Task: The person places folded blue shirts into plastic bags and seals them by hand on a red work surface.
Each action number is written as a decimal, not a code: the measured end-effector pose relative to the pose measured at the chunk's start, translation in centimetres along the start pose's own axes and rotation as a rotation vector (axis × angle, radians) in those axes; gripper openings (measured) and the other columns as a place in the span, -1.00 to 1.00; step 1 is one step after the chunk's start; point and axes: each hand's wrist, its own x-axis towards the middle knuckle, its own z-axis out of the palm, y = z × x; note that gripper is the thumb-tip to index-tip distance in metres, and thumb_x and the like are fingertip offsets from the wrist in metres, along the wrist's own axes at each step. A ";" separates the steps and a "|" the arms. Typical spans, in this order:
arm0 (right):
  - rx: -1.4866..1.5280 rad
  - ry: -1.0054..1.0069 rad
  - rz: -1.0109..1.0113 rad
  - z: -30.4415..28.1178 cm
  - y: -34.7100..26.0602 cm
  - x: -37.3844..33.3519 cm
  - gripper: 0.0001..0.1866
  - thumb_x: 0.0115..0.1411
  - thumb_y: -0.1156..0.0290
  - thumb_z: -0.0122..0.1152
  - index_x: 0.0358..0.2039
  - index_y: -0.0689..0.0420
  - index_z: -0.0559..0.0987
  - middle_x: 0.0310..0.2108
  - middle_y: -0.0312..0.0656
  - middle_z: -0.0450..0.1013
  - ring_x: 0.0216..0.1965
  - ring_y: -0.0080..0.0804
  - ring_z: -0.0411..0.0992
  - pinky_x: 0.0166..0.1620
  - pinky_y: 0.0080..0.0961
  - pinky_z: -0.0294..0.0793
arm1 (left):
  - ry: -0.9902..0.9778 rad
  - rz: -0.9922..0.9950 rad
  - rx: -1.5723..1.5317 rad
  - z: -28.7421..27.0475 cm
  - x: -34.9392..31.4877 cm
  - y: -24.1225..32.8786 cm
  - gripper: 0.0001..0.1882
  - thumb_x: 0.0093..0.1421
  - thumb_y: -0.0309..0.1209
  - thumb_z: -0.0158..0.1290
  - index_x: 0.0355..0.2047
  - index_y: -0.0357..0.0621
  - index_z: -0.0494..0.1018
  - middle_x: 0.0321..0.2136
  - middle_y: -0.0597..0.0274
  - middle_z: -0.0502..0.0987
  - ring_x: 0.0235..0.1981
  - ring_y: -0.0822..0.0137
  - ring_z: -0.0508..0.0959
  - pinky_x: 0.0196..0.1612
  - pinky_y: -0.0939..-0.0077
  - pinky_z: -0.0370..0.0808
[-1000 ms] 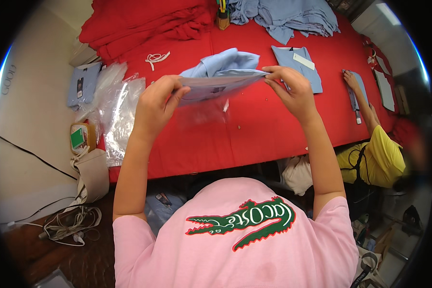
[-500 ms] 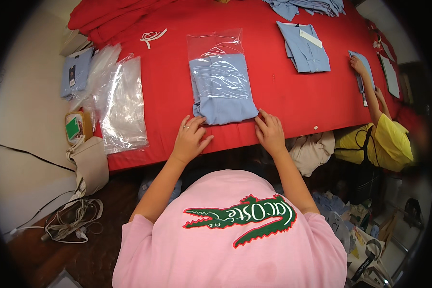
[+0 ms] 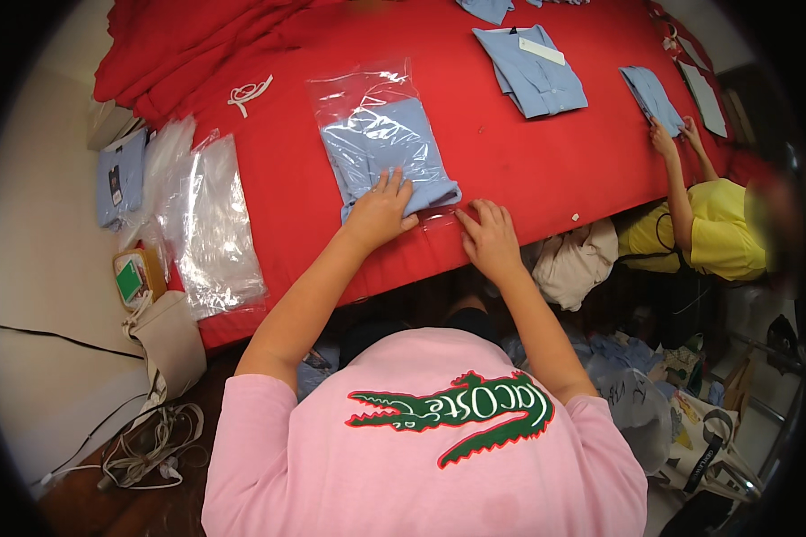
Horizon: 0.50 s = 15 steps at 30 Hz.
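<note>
In front of me on the red-covered table lies a folded light-blue shirt [image 3: 381, 134] inside a clear plastic bag [image 3: 360, 85]. The bag's see-through far end reaches beyond the shirt. A narrow strip of clear plastic also shows at the near edge, between my hands. My left hand [image 3: 381, 213] rests on the shirt's near left part, fingers stretched forward over it. At the near right corner is my right hand [image 3: 491, 237], palm down with fingers spread. Its fingertips reach the plastic strip's end; whether they pinch it is unclear.
Left of the shirt lie empty clear bags [image 3: 213, 228] and a bagged blue shirt [image 3: 121, 179]. A tagged folded shirt [image 3: 539, 76] lies far right. A co-worker in yellow [image 3: 724, 228] handles another folded shirt [image 3: 651, 98]. Cables [image 3: 157, 447] coil at lower left.
My left hand has moved from the near edge onto the shirt. The clear strip has come into view between my hands. The co-worker's hands have shifted to their shirt's near end.
</note>
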 end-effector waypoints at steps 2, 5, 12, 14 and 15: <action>0.014 0.074 -0.053 0.2 -1.5 0.0 -0.55 0.20 0.46 0.28 0.13 0.19 0.64 0.19 0.03 0.47 0.28 0.01 0.40 0.41 0.04 0.29 | -0.001 -0.039 -0.047 0.3 0.3 -0.5 -0.26 0.18 -0.10 0.30 0.28 -0.25 0.41 0.38 -0.27 0.40 0.37 -0.20 0.48 0.09 0.03 0.70; 0.065 0.096 -0.230 1.8 -3.6 0.5 -0.58 0.22 0.46 0.23 0.10 0.26 0.62 0.11 0.02 0.52 0.27 -0.01 0.42 0.46 0.03 0.26 | 0.047 -0.022 -0.034 0.2 0.2 -0.3 -0.34 0.21 -0.11 0.27 0.20 -0.26 0.45 0.35 -0.24 0.45 0.34 -0.13 0.52 -0.02 0.05 0.75; 0.107 -0.070 -0.274 5.4 -5.1 0.7 -0.55 0.23 0.36 0.32 0.10 0.29 0.61 0.15 0.00 0.53 0.30 -0.02 0.43 0.47 0.03 0.26 | 0.080 -0.031 0.049 -0.8 -0.3 2.1 -0.07 0.03 -0.05 0.42 0.36 -0.16 0.40 0.45 -0.17 0.32 0.46 -0.25 0.31 0.43 -0.32 0.30; 0.089 -0.041 -0.286 5.4 -4.9 0.5 -0.54 0.26 0.35 0.31 0.13 0.30 0.60 0.19 0.02 0.53 0.31 -0.04 0.44 0.47 0.02 0.26 | 0.173 -0.003 0.141 -0.7 0.0 2.6 0.00 -0.05 -0.04 0.46 0.40 -0.08 0.39 0.48 -0.11 0.27 0.51 -0.23 0.22 0.50 -0.51 0.06; 0.078 -0.027 -0.292 5.2 -5.0 0.5 -0.53 0.27 0.34 0.31 0.14 0.30 0.60 0.21 0.02 0.53 0.32 -0.05 0.44 0.48 0.01 0.26 | 0.185 -0.015 0.168 -0.6 0.4 2.7 0.01 -0.05 -0.05 0.46 0.41 -0.06 0.38 0.49 -0.09 0.26 0.52 -0.22 0.20 0.48 -0.57 0.02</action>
